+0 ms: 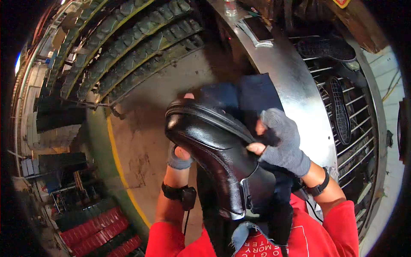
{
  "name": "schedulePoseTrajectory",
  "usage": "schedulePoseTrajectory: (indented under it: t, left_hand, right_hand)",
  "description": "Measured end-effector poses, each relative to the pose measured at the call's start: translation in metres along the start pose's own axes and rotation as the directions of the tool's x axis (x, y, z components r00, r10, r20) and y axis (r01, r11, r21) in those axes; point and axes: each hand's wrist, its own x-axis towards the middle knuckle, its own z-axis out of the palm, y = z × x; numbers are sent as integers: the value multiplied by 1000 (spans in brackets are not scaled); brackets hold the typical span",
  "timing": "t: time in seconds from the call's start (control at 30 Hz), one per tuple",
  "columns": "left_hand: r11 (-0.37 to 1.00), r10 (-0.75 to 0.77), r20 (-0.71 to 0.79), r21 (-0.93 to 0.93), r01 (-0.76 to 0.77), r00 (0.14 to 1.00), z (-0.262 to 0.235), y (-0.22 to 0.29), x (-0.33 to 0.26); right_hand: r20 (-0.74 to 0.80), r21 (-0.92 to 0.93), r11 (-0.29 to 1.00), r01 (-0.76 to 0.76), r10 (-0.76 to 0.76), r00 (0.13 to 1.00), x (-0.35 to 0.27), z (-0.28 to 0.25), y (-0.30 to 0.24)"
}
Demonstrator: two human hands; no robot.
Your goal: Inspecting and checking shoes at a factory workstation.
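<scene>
A black leather shoe (205,147) hangs tilted in front of me. Its toe points up and to the left, and its stitched sole edge faces the upper right. My left hand (180,157), in a grey fingerless glove, is closed round the toe end from the far side; most of its fingers are hidden behind the shoe. On the other side, my right hand (284,141), gloved the same way, has its bare thumb tip against the sole edge, with the fingers curled behind. Below, a dark cloth or apron covers my lap, with a torn blue denim scrap (241,235) by the shoe's opening.
To the right runs a metal bench (299,90) with papers (255,34) and a plastic bottle (230,8). Beyond it, dark soles (339,111) lie on a barred rack (355,113). Racks of shoes (124,47) stand at the far left; red items (96,231) lie lower left.
</scene>
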Motion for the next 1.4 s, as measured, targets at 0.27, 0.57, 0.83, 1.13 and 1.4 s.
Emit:
schedulePoseTrajectory:
  t: [0.27, 0.57, 0.83, 1.13, 1.4]
  left_hand:
    - [996, -80, -101, -43, 75, 992, 26, -6, 10]
    - [880, -9, 135, 472, -56, 991, 57, 2, 65]
    - [883, -201, 41, -425, 199, 979, 91, -5, 81]
    - [627, 187, -152, 779, 1, 971, 127, 20, 80]
    - [313, 33, -74, 948, 60, 997, 125, -33, -12]
  right_hand:
    - [270, 219, 960, -177, 114, 956, -23, -11, -6]
    - [-119, 86, 978, 189, -179, 977, 88, -46, -42]
    - [39, 453, 891, -28, 11, 999, 47, -43, -23]
    - [381, 581, 510, -634, 519, 766, -45, -50, 0]
    - [491, 676, -14, -737, 755, 436, -67, -86, 23]
